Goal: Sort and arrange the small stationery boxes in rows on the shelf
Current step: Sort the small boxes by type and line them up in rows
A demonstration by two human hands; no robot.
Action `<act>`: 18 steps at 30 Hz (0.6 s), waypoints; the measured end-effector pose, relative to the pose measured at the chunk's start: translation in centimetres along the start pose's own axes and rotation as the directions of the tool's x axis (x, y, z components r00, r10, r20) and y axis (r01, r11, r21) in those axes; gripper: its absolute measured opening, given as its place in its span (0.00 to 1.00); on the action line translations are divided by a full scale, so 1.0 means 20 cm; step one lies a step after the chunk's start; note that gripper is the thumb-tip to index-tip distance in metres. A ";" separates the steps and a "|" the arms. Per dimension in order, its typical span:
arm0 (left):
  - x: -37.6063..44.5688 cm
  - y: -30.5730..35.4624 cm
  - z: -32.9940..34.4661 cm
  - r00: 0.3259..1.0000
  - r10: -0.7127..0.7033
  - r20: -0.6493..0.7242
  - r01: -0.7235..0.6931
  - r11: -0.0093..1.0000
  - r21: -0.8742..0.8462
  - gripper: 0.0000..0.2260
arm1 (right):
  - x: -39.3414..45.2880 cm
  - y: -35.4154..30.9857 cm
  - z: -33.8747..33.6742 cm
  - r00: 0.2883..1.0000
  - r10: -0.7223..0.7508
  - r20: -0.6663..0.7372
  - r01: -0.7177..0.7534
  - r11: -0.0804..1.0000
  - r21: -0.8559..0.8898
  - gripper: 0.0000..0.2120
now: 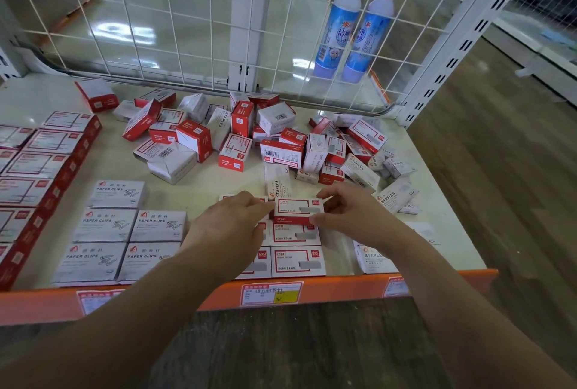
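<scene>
"PAPER CLIPS" printed on five white boxes (103,224) at 8 o'clock. "STAPLES" on white boxes at 3 o'clock (394,198), one upright at centre (278,184), one at 4 o'clock (373,257). Red-framed box (298,262) at 6 o'clock: "deli", "1000", "24/6" (small print unreadable). Orange-edge price tag (271,293): handwriting illegible.

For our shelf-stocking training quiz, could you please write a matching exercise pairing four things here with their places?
Things:
1. paper clip boxes
2. cleaner bottles
3. loose pile of boxes
4. red-framed staple box

Places:
A. behind the wire grid
B. between both hands
C. tidy rows, front left
D. jumbled at mid-shelf

Pairs: 1-C, 2-A, 3-D, 4-B
</scene>
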State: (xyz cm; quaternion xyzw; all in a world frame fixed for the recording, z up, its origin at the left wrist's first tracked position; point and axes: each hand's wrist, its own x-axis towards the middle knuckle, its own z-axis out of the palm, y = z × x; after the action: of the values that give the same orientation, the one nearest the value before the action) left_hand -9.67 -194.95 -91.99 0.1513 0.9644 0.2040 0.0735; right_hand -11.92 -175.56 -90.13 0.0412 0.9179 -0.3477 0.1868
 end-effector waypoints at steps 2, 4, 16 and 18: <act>0.00 0.00 0.00 1.000 0.000 0.003 0.000 1.000 0.002 0.19 | 0.00 -0.01 0.01 1.000 -0.018 -0.015 0.018 0.999 -0.026 0.18; 0.01 0.00 0.00 1.000 -0.006 0.000 0.006 1.000 -0.007 0.19 | 0.00 -0.02 0.02 0.998 -0.050 -0.029 0.047 0.996 -0.080 0.17; 0.02 -0.01 -0.01 1.000 -0.026 0.000 0.026 1.000 -0.001 0.19 | 0.03 -0.06 0.08 0.993 -0.073 -0.095 0.060 0.990 -0.130 0.18; 0.02 -0.01 -0.01 1.000 -0.022 0.001 0.022 1.000 0.004 0.19 | 0.04 -0.06 0.08 0.992 -0.079 -0.095 0.065 0.987 -0.147 0.19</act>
State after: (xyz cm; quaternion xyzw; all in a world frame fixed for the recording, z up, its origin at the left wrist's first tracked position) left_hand -10.11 -195.07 -91.85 0.1410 0.9663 0.2013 0.0761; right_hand -12.35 -177.66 -90.78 0.0118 0.9496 -0.2848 0.1301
